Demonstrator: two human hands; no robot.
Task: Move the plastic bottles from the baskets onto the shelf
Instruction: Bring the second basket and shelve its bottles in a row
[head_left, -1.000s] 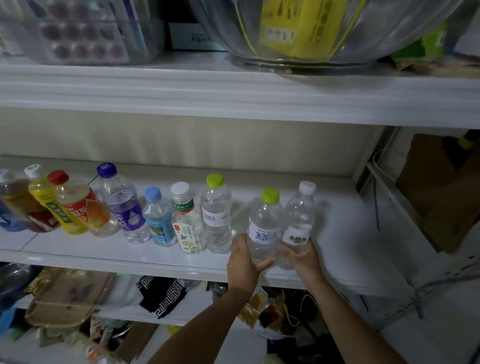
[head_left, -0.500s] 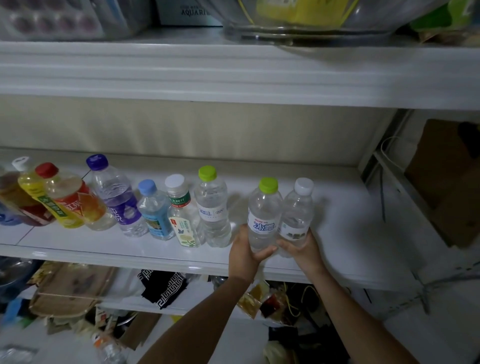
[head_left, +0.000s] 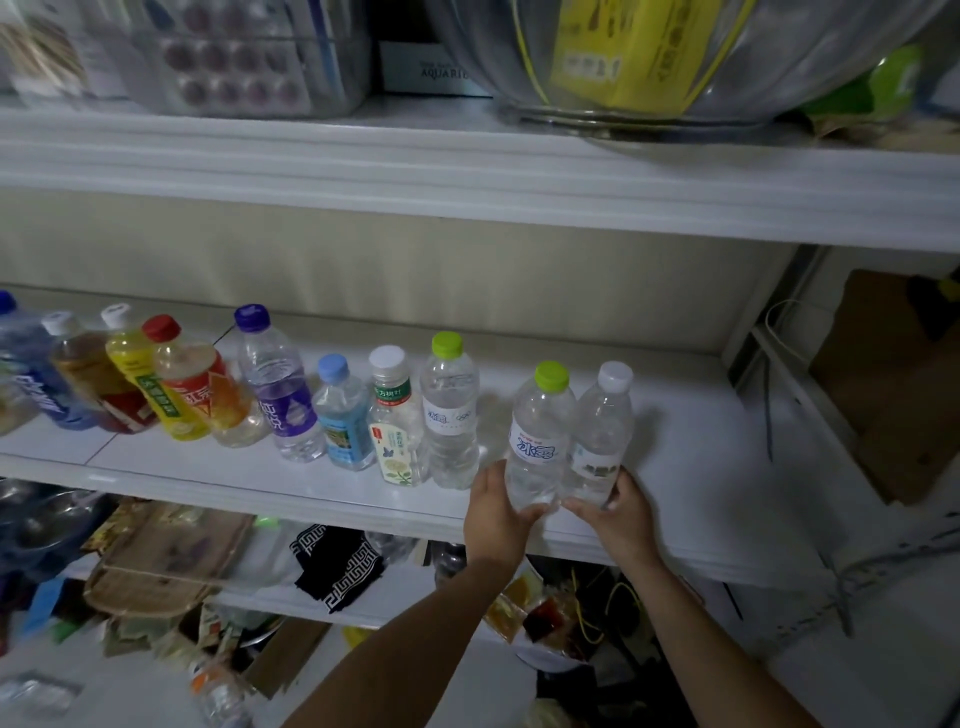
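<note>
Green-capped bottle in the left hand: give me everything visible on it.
The green-capped bottle is clear ribbed plastic with its lime-green cap screwed on. A white label with blue characters wraps its middle. It is upright over the front of the white shelf, right of the bottle row. The left hand grips its lower part and hides the base. It sits against the white-capped bottle held by the right hand.

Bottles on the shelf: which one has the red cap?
The bottle of orange drink, standing between the yellow bottle and the purple-capped bottle. All other caps are white, blue, purple or green.
</note>
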